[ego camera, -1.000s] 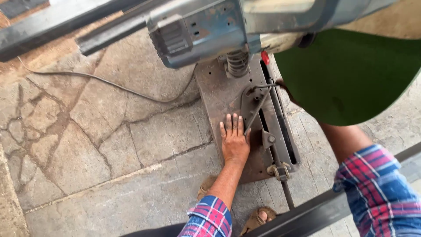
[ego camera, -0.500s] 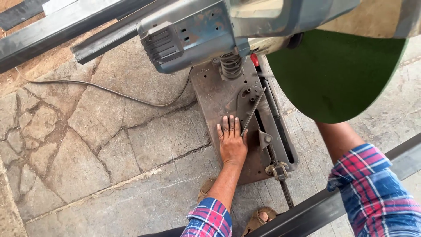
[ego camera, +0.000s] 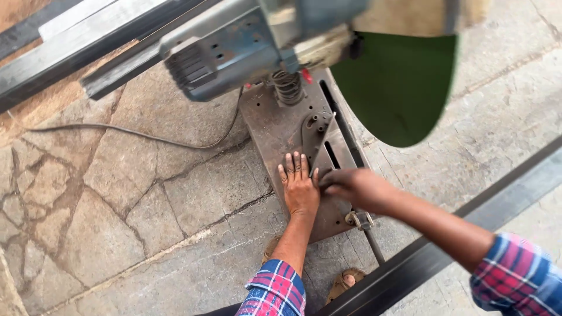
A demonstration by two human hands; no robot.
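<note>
Chop saw base plate (ego camera: 275, 126), rusty, on stone floor (ego camera: 146, 193): left hand (ego camera: 300, 187) flat and spread on it, right hand (ego camera: 354, 188) beside, fingers bunched at vise fence (ego camera: 321, 149), grip unclear; green blade guard (ego camera: 398, 88) raised above.

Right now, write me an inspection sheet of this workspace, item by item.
Surface: cracked stone paving, dusty.
Job's things: chop saw with rusty base plate, blue-grey motor housing raised on its spring, green cutting disc up off the base; vise screw handle at the near end.
Clutter: nothing seen.
Hands: left hand flat on the base plate, open; right hand reaching across beside it at the vise, grip blurred.
Cables: black power cable trailing across the paving to the saw.
Surroundings: dark steel bars at top left, another bar at lower right; sandalled feet below.
</note>
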